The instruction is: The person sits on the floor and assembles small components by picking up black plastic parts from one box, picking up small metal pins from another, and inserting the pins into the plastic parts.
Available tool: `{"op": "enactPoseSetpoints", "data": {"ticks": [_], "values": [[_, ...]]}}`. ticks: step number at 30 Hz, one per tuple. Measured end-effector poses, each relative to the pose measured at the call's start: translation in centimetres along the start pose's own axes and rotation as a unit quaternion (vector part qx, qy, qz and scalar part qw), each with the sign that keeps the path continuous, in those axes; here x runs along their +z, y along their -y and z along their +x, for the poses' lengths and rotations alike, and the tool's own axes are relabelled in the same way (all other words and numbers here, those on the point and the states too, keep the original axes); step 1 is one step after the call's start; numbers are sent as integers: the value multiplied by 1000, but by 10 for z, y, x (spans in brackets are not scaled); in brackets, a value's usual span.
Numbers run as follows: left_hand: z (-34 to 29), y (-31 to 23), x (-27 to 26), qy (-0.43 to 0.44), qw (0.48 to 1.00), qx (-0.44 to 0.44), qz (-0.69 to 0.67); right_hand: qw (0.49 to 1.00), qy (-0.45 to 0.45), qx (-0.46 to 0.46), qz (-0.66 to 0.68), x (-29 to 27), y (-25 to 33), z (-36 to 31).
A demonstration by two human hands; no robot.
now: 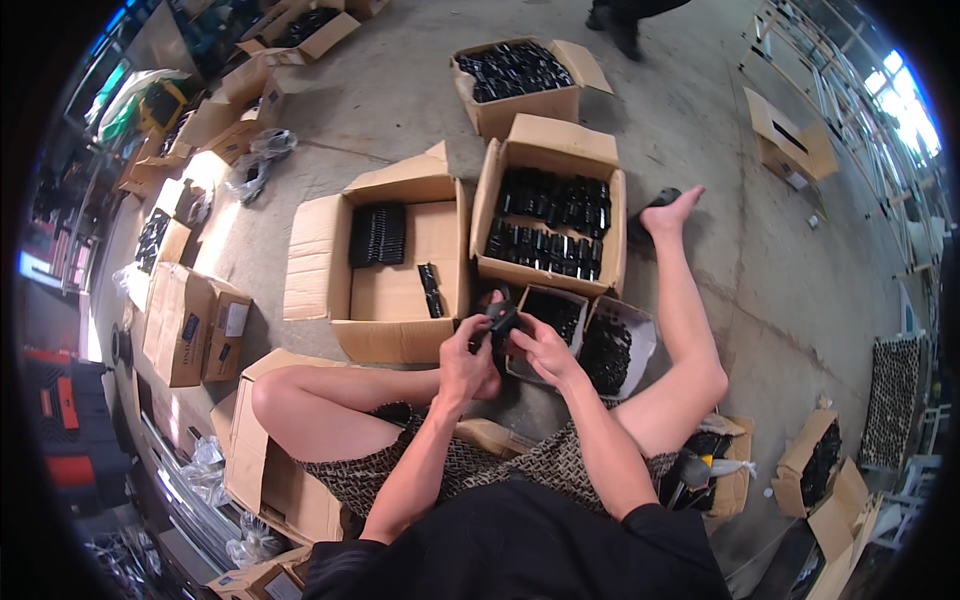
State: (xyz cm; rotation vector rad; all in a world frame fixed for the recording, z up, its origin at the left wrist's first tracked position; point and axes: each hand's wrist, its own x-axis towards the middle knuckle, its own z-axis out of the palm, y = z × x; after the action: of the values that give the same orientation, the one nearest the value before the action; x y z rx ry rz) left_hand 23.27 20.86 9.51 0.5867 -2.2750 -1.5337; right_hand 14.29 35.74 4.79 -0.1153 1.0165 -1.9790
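Observation:
Both of my hands meet in front of me around a small black part (503, 318), perhaps plastic; its exact kind is hard to make out. My left hand (464, 354) is closed on its left side, and my right hand (545, 350) pinches it from the right. Just beyond is an open cardboard box (390, 340) with a stack of black pieces (378, 235) and a short row of them (430, 290). Right of my hands sit two small trays of little black parts (608, 352), (555, 312). A fuller cardboard box (550, 140) holds rows of black pieces (545, 250).
My bent legs (335, 405) flank the work. Farther off stands another box of black parts (515, 75), near a person's dark shoe (625, 38). Closed cartons (185, 325) are at left. An opened carton (790, 140) and metal frames (840, 80) stand at right.

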Motion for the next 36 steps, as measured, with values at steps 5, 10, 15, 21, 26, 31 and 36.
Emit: {"op": "enactPoseSetpoints", "data": {"ticks": [5, 10, 15, 21, 26, 31, 36], "values": [[4, -5, -7, 15, 998, 63, 20, 999, 2, -9, 37, 0, 1, 1], [1, -8, -13, 9, 994, 100, 50, 998, 2, -15, 54, 2, 1, -2], [1, -6, -8, 5, 991, 113, 78, 999, -21, -3, 26, 7, 1, -2], [1, 0, -8, -1, 986, 121, 110, 999, -30, -2, 17, 10, 0, -2], [5, 3, -12, 53, 992, 90, 73, 999, -39, -3, 5, 13, 2, -2], [4, 16, -9, 164, 985, -40, -27, 993, -110, 19, -44, 1, -4, -2], [-6, 53, 18, 161, 937, -184, -249, 978, -133, 94, -129, -25, 12, -7]]}}
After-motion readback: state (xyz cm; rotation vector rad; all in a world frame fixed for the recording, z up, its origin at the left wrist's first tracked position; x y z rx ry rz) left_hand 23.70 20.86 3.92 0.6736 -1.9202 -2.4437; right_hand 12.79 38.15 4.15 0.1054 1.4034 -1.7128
